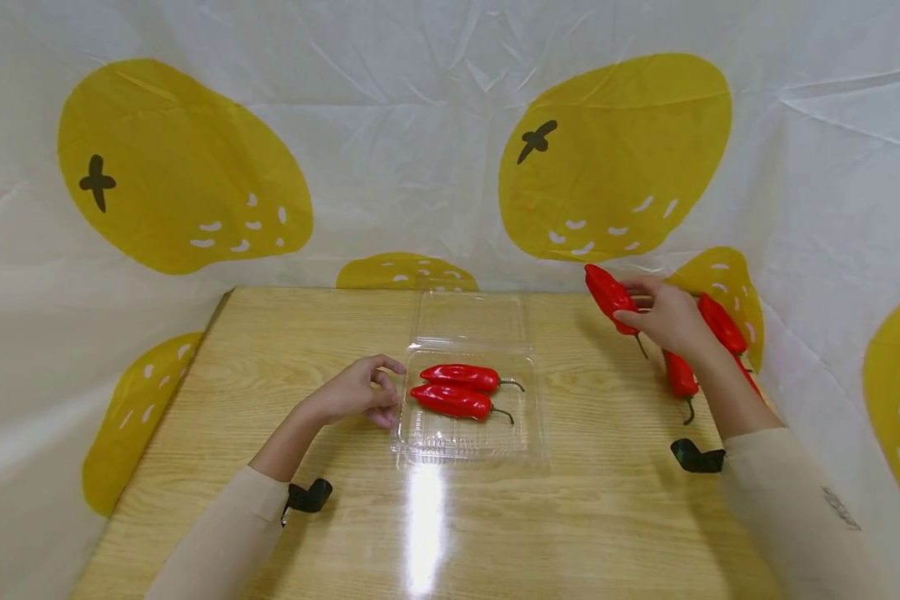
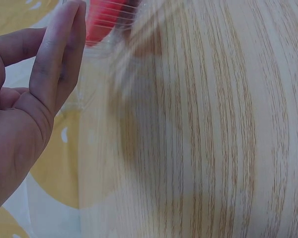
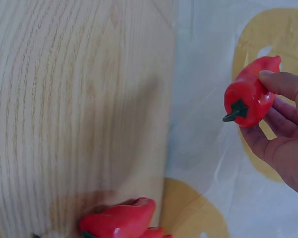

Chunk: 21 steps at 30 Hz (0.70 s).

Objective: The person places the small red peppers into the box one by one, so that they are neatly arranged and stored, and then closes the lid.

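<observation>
My right hand holds a red pepper up above the table's far right part, thumb on one side and fingers on the other. In the right wrist view this pepper shows its green stem. Two more red peppers lie side by side in a clear plastic clamshell box, stems to the right. The box's lid lies folded back, away from me. My left hand is at the box's left edge with loosely bent fingers and nothing in its grasp.
Several other red peppers lie at the table's right side, partly behind my right forearm. A white curtain with yellow fruit prints surrounds the wooden table at the back and sides.
</observation>
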### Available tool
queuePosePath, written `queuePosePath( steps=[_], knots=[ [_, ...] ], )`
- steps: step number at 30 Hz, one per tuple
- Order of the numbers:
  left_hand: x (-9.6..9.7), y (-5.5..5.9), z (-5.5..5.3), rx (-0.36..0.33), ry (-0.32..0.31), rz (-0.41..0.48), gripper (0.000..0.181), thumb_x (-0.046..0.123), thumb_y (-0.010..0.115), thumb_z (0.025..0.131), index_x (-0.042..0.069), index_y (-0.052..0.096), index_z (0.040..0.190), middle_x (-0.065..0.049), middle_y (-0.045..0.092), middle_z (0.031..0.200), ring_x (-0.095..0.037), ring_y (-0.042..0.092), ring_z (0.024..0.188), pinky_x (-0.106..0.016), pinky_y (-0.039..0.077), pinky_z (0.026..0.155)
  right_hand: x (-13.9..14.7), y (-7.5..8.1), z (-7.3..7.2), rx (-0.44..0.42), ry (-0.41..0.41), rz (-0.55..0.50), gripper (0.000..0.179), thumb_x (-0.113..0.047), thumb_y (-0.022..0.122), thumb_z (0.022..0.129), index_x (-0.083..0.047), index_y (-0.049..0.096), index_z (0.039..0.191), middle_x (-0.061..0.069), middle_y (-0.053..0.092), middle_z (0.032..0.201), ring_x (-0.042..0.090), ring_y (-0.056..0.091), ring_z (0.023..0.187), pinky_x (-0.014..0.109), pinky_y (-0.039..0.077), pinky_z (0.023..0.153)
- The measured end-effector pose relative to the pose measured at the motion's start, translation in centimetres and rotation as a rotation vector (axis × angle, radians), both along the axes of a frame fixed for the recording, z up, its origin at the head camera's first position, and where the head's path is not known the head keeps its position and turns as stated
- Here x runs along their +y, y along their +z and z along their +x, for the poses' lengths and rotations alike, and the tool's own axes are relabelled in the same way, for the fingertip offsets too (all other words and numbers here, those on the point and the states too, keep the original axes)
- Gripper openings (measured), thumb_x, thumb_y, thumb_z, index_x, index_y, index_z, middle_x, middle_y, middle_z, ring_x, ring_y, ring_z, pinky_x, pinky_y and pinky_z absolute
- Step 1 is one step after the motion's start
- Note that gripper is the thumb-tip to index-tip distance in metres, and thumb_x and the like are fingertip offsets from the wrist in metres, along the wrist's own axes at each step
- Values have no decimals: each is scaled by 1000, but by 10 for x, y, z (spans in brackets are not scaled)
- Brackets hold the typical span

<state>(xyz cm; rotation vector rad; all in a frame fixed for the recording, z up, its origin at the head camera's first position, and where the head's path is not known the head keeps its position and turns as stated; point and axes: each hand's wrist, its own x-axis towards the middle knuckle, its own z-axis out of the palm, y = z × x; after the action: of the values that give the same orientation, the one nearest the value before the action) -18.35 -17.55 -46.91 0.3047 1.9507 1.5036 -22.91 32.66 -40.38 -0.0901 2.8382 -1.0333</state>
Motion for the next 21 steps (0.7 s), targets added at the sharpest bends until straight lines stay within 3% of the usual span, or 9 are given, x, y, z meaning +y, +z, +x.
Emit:
queuePosePath(
  steps=[12, 21],
  knots=[
    [-1, -1, -1, -5, -3, 3, 51, -6, 60, 98, -7, 41, 144, -18, 62, 96, -25, 72, 70, -43, 67, 70, -34, 18, 21, 43, 164, 72, 56, -21, 74, 97, -1, 52, 144, 24, 65, 131, 41, 65, 117, 50, 62, 93],
    [-2, -1, -2, -11, -3, -1, 50, -5, 61, 98, -6, 41, 144, -18, 62, 97, -26, 73, 70, -44, 67, 70, -68, 23, 25, 74, 335, 112, 52, -15, 77, 94, 0, 57, 139, 20, 69, 127, 36, 66, 117, 56, 56, 100]
  ],
)
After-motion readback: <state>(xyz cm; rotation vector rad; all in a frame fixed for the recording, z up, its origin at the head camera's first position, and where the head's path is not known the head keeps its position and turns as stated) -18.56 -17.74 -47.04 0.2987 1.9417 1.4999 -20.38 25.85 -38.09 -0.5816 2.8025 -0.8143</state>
